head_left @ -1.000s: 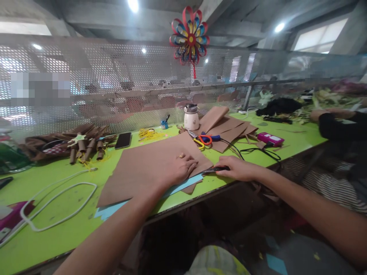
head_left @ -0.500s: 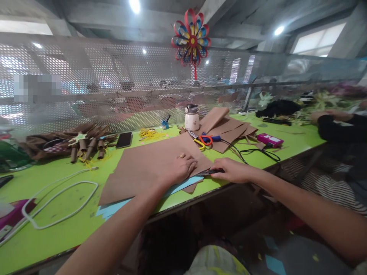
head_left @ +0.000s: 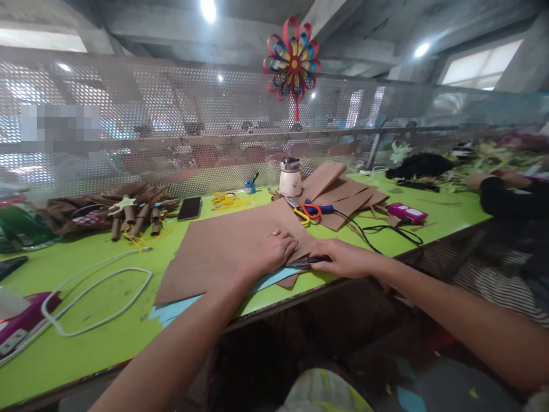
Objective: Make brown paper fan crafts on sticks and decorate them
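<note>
A green tabletop [head_left: 107, 346] crosses the frame, its front edge rising from lower left to right; green surface shows between the white cable [head_left: 149, 277], left, and the brown sheet [head_left: 218, 246], centre. The left hand [head_left: 274, 252] presses the sheet, fingers together; the right hand [head_left: 338, 257] pinches a dark tool [head_left: 315, 260] at its near edge. The magenta block's [head_left: 405, 213] pale label, right, is unreadably small.

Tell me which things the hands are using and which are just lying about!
In use:
brown sheet, under the left hand
dark tool, in the right hand
blue paper, beneath the brown sheet (probably part of it)

Seemingly just lying about:
phone
bottle
scissors
yellow strings
</note>
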